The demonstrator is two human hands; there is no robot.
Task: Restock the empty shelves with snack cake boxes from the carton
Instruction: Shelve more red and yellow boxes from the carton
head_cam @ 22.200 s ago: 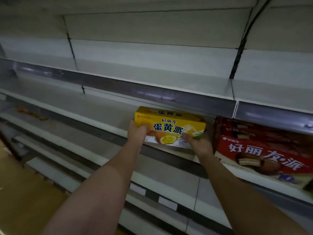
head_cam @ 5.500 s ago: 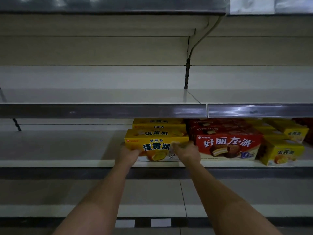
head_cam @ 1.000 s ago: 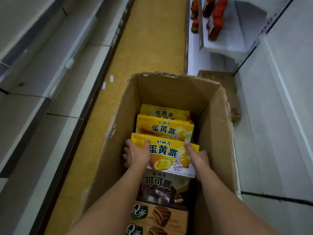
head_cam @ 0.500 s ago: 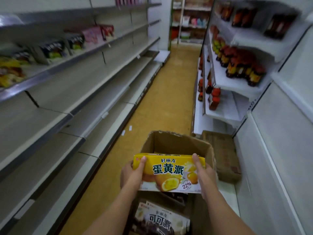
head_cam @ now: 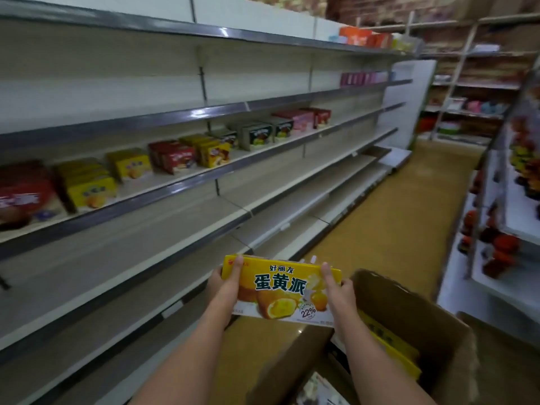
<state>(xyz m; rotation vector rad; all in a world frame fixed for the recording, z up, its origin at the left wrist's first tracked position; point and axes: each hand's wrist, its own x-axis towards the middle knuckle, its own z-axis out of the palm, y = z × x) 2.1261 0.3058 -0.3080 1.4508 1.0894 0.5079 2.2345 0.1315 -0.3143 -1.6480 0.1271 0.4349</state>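
We hold a yellow snack cake box in both hands, raised above the near left corner of the open cardboard carton and clear of its rim. Our left hand grips the box's left end, thumb laid flat on the printed front near the top corner, the other fingers wrapped behind where we cannot see them. Our right hand grips the right end the same way, thumb pressed on the front face, the remaining fingers curled round the edge and mostly hidden. The box faces us, tilted slightly down to the right.

Inside the carton, just below and right of the held box, more yellow boxes stand on edge, and a darker pack shows at the carton's bottom.

Left of the carton runs the long shelving unit. Its tiers level with and below the held box are bare; one tier higher up carries a row of red and yellow boxes, blurred, with greenish and pink ones farther along. Beyond the carton the yellow-brown floor stretches down the aisle. Right of the carton a white rack holds red-capped bottles, too blurred to read
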